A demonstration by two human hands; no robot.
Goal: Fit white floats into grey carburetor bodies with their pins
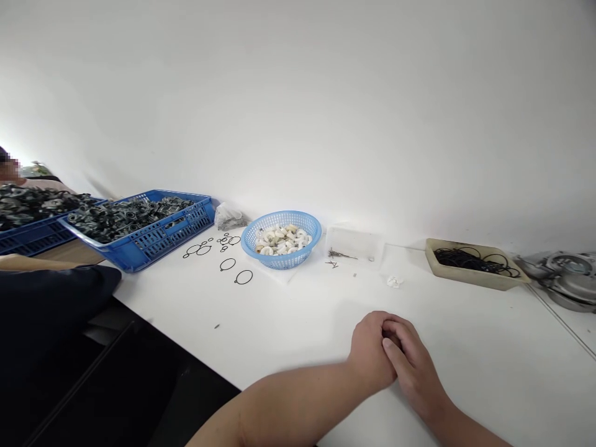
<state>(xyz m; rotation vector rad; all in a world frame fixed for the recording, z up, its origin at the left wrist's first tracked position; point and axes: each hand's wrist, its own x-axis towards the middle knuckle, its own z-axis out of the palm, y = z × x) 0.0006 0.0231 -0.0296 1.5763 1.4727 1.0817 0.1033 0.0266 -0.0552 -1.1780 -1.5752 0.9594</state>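
The left hand (370, 351) is being kept curled in a loose fist, and the right hand (412, 369) is being folded over it, with the fingers (395, 354) being wrapped across its knuckles. Both are being rested on a white table (470, 347). Whether anything is being gripped in there can't really be told, as only a dark gap is showing between them.

Just ahead, a little white scrap (394, 281) is being left lying on the table, and a clear plastic box (354, 245) is sitting beyond it, with a few thin metal pins (342, 254) being kept inside. To the left, a light-blue basket (281, 215) is being filled by white rings (281, 241), and loose black rubber rings (228, 264) are being scattered on the table next to it. Further left, a blue crate (158, 239) is being piled high with dark metal parts (130, 217). To the right, a beige tray (475, 279) is holding a tangle of black rubber rings (475, 261), right beside a metal housing (570, 279). A co-worker (9, 171) is being partly caught at the far left edge.
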